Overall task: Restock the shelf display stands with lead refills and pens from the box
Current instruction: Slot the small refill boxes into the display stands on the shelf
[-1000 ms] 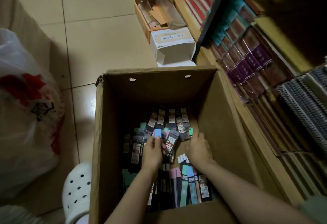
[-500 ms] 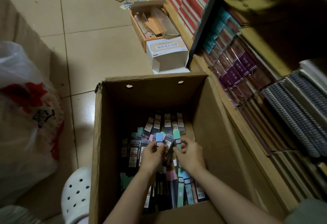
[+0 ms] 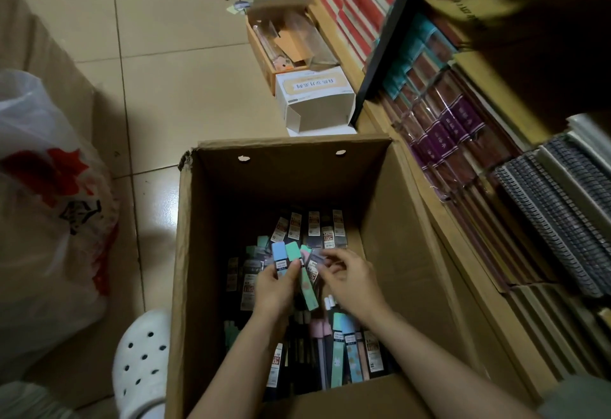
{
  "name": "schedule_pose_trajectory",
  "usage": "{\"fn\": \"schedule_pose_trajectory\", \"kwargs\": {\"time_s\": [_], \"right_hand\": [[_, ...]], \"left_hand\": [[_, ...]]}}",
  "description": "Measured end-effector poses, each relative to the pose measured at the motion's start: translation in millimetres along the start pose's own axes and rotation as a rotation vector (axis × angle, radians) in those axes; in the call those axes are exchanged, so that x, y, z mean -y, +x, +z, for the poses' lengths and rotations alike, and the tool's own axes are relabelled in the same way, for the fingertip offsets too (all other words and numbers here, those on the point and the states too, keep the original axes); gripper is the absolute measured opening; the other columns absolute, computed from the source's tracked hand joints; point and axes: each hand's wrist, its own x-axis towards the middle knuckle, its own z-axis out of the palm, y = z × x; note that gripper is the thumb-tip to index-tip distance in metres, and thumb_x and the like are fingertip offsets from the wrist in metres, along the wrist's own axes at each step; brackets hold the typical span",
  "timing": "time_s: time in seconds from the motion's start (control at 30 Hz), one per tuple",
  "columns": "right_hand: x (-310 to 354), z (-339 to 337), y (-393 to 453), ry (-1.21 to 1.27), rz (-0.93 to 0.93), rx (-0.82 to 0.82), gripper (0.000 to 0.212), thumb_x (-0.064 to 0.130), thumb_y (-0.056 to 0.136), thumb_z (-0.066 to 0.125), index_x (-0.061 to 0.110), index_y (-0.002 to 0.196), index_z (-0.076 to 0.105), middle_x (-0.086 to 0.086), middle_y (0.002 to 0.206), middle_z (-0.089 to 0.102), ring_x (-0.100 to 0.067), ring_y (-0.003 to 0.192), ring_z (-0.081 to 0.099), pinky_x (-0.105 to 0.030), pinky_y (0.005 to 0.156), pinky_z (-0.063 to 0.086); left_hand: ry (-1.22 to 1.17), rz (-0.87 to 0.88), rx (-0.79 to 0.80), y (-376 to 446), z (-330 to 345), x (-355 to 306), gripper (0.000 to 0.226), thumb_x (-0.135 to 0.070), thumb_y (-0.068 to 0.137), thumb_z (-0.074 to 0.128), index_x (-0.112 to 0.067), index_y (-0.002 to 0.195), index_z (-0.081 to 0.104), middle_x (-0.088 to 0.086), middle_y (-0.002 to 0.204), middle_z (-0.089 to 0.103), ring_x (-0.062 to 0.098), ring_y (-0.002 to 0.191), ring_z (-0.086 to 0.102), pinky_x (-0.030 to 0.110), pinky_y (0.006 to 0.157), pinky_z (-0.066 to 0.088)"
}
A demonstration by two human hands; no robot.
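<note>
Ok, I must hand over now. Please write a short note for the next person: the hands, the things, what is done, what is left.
Left hand: grips a small bunch of lead refill packs, blue and green tops up, inside the cardboard box.
Right hand: fingers loosely curled over the pile beside them, holding nothing I can make out.
Many refill packs lie in the box bottom.
Done: a few packs gathered.
Left: carry them to the display stands, not in view, then continue with the rest.

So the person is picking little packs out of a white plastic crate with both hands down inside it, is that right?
Not quite: the head view shows a brown cardboard box, not a white plastic crate. The rest holds: both hands are down inside it, the left hand holding blue and green packs, the right hand among the others.
</note>
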Motion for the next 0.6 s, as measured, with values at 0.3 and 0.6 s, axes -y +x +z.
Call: {"fn": "schedule_pose_trajectory", "kwargs": {"time_s": [0.3, 0.6], "right_hand": [[-11.9, 31.1, 17.7, 0.015, 0.18, -0.051, 0.053, 0.018, 0.082, 0.077, 0.021, 0.128, 0.051, 0.008, 0.085, 0.063, -0.007, 0.076, 0.064, -0.028, 0.068, 0.057], [-12.6, 4.2, 6.1, 0.046, 0.27, -0.207, 0.042, 0.002, 0.084, 0.071, 0.02, 0.12, 0.056, -0.005, 0.099, 0.066, -0.012, 0.083, 0.064, -0.011, 0.057, 0.047]], "left_hand": [[-0.007, -0.06, -0.149, 15.8, -1.6, 11.4, 0.012, -0.023, 0.096, 0.06, -0.012, 0.096, 0.065, 0.011, 0.086, 0.072, 0.025, 0.076, 0.07, 0.038, 0.068, 0.058], [0.115, -0.012, -0.106, 8.5, 1.2, -4.0, 0.011, -0.023, 0.095, 0.061, -0.013, 0.097, 0.064, 0.01, 0.091, 0.071, 0.027, 0.085, 0.069, 0.044, 0.076, 0.059]]}}
